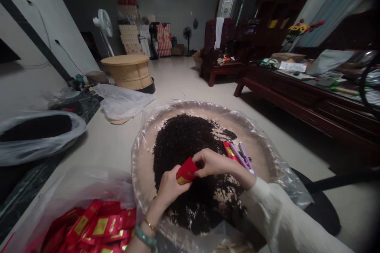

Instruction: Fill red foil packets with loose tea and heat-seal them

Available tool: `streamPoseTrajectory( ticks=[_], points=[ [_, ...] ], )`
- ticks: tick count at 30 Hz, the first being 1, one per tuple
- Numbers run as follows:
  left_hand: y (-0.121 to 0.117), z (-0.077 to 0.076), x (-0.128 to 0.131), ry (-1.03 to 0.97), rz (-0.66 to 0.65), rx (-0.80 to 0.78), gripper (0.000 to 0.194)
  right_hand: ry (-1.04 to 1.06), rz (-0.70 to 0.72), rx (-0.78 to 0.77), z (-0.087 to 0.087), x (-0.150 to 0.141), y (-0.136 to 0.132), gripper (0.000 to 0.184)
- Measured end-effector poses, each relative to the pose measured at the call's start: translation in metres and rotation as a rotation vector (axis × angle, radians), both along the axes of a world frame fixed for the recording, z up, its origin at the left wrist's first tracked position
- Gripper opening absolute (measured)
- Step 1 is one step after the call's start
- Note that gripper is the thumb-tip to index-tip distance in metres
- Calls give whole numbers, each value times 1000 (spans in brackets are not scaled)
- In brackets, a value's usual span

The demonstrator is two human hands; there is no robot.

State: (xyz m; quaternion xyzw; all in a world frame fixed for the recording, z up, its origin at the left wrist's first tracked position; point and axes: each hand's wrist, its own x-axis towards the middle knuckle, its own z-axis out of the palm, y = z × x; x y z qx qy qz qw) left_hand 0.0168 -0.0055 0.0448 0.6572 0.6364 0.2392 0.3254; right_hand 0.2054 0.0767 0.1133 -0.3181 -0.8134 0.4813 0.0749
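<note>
My left hand (pixel 171 185) is wrapped round a small red packet (pixel 187 170) with gold print, held tilted over a heap of dark dried leaves (pixel 184 138). At the packet's upper end my right hand (pixel 209 162) is closed, thumb and fingers pinched at the edge. Whatever lies between those fingertips is hidden. The leaves are spread on a wide round tray (pixel 142 158) lined with clear plastic. Right of the heap, another red packet (pixel 230 151) lies flat, partly under a purple-handled clip-like tool (pixel 242 156).
A plastic bag (pixel 97 178) of several red packets (pixel 101 225) stands at the lower left. Farther left is an open bag of dark material (pixel 38 126). A low wooden table (pixel 291 106) runs along the right, and a round woven stand (pixel 127 73) is behind the tray.
</note>
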Motion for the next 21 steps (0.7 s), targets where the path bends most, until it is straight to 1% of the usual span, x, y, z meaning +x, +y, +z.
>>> streamPoseTrajectory(
  ticks=[2,5,6,7,8,10,12,13,15,17,19,21],
  points=[
    [1,-2,-2,7,1,8,31,-7,-37,-69,4,5,6,26],
    [1,-6,-6,3,24,29,31,6,-166,-249,6,16,19,32],
    [1,-8,-8,-8,43,37,32,17,-222,-282,5,19,23,33],
    [1,-10,-9,-26,67,50,34,31,-283,-256,5,23,27,31],
    [0,-12,-10,-49,91,72,35,48,-343,-162,5,26,29,30],
    [-1,-15,-11,-103,130,152,39,106,-416,161,9,29,27,26],
    [-2,-16,-11,-144,146,268,41,228,-403,498,18,27,13,20],
    [-3,-16,-12,-151,151,328,41,307,-361,607,23,24,4,18],
    [-6,-14,-12,-155,151,432,40,425,-210,739,34,15,-18,17],
    [-9,-13,-14,-166,143,495,39,403,-69,875,39,4,-39,21],
    [-12,-14,-15,-204,148,520,40,293,-14,992,36,-6,-53,25],
    [-14,-16,-15,-252,171,507,42,200,-3,1018,28,-15,-60,25]
  ],
)
